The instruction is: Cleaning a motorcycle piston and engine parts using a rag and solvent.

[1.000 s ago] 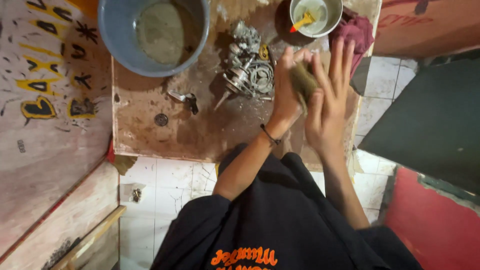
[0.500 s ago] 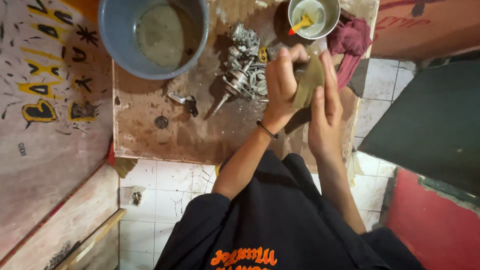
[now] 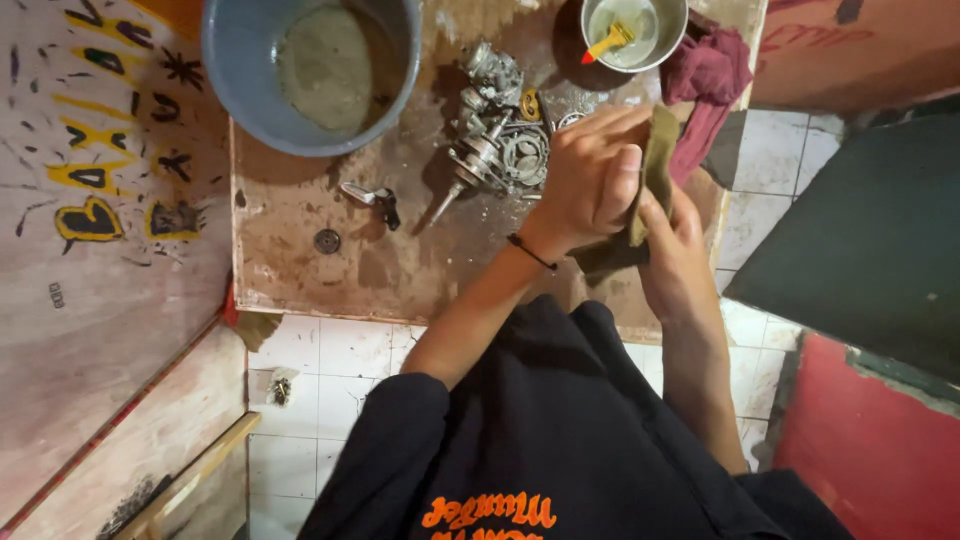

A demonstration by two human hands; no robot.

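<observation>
Over the stained bench, just right of the metal engine parts, the left hand closes its fingers on an olive rag (long axis running toward the body), pressed against the right hand beneath.

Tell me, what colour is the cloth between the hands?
Olive green cloth, seen in the head view.
</observation>
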